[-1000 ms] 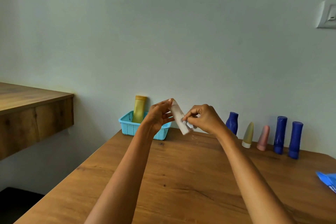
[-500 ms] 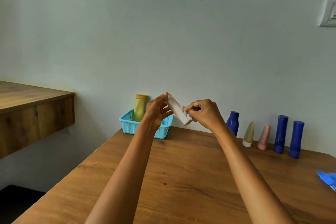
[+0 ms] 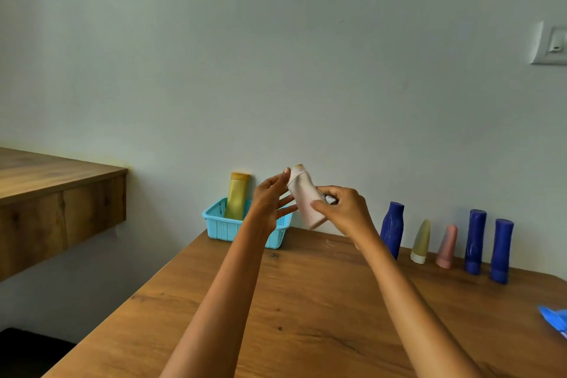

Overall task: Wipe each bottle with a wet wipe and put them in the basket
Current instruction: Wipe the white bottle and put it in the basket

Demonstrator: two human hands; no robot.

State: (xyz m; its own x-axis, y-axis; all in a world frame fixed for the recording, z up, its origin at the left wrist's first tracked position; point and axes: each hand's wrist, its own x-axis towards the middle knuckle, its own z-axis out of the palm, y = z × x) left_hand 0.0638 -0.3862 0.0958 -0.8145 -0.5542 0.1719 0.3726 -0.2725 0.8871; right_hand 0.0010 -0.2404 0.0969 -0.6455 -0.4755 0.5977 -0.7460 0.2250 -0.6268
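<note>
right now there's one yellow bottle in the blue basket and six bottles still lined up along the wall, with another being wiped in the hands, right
Not quite: the head view shows five bottles along the wall, not six: three dark blue bottles, a pale yellow tube and a pink tube. The rest holds: one yellow bottle stands in the blue basket, and the hands hold a pale pink bottle.

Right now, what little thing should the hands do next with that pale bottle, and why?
Probably keep rubbing: the right hand presses a small white wet wipe against the pale pink plastic bottle, which the left hand steadies in the air. It isn't yet over the light blue plastic basket.
</note>
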